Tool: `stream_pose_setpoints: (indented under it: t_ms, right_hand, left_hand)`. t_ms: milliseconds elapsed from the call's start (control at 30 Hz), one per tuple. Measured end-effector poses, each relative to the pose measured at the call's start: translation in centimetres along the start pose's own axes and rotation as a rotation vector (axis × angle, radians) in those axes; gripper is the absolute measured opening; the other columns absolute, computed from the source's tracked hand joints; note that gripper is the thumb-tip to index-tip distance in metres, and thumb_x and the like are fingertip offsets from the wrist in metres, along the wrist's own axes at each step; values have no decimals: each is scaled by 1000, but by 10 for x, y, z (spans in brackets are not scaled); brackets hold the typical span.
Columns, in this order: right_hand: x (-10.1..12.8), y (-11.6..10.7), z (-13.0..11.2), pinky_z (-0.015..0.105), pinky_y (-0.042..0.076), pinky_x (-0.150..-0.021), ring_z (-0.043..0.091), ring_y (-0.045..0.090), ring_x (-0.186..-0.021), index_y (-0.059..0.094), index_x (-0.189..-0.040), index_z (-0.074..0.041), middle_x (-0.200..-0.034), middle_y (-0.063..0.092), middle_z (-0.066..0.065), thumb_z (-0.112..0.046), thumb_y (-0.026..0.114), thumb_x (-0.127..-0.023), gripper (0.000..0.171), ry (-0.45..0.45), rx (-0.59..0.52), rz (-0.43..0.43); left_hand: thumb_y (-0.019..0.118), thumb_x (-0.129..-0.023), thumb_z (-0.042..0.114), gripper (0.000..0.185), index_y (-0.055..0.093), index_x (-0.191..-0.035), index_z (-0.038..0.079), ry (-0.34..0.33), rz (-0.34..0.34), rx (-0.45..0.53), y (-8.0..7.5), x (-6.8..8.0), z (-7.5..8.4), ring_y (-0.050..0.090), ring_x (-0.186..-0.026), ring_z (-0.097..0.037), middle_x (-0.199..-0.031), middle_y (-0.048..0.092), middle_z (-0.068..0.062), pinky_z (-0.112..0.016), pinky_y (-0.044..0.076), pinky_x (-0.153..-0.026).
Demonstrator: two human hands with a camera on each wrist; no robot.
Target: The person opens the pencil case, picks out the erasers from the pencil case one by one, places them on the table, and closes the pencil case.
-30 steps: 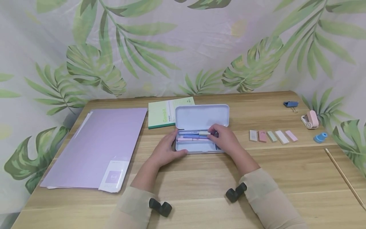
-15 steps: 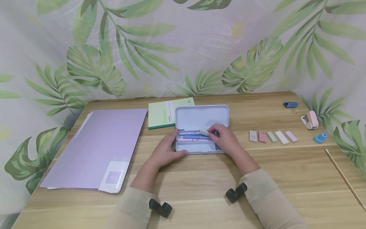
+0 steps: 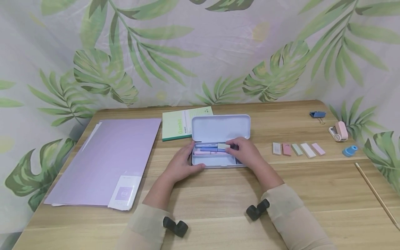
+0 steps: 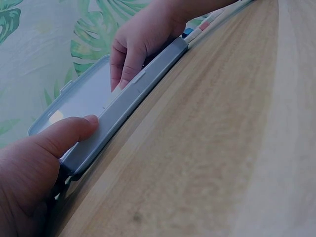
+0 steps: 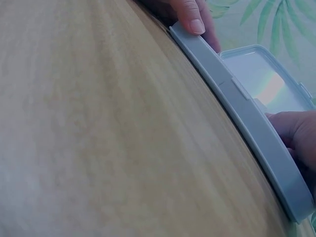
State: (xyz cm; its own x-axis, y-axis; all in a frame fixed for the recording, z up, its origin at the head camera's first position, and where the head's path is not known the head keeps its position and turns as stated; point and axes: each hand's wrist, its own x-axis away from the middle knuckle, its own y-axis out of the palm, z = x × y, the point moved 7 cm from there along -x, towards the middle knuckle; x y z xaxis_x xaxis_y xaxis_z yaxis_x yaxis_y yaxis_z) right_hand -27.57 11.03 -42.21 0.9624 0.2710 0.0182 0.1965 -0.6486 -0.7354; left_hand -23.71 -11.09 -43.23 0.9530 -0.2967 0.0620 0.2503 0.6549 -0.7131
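An open pale blue pencil case lies mid-table with its lid standing up behind. Blue and pink pens lie inside. My left hand grips the case's left end, thumb on the front wall. My right hand reaches into the right half and pinches the pale green end of a pen above the others. The wrist views show the case's front wall edge-on, with the right hand curled over its rim. The contents are hidden there.
A lilac folder lies at the left and a green notebook behind the case. To the right sit a row of pastel sticky tabs, a blue binder clip, a pink tape roller, a blue sharpener and a wooden stick.
My right hand tilted the green-ended pen up a little, then lowered it onto the other pens. My left hand and the case have stayed put.
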Motion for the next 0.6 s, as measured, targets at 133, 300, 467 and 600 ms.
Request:
stream_pose_setpoints:
  t_ms: [133,300,467,600]
  right_hand:
    - [2,-1,-1,41,50,-93,26,59,-101,70,-120,-8,-115,68,12,-24,68,-92,32,-11,3,18]
    - [12,-15,0,31,45,-75,20,55,-86,70,-120,-9,-102,68,9,-27,68,-92,33,-41,21,94]
    - [37,-44,23,29,43,-70,19,55,-79,71,-117,-8,-94,68,9,-27,70,-91,33,-19,18,238]
    - [65,-70,54,26,40,-72,18,53,-77,72,-114,-5,-90,70,11,-24,71,-90,31,12,48,335]
  left_hand:
    - [74,-81,49,103,18,-157,8,-9,-2,3,0,0,-1,23,-150,-31,-162,27,-12,-48,22,-122]
    - [74,-81,49,103,17,-157,9,-11,-6,-1,2,0,-2,23,-150,-31,-162,26,-12,-47,22,-123]
    - [75,-81,48,104,18,-157,7,12,4,-9,0,-1,-2,25,-149,-34,-161,27,-14,-48,23,-122]
    - [74,-81,49,103,18,-157,7,14,3,-10,1,-2,-3,24,-149,-34,-161,26,-14,-49,22,-122]
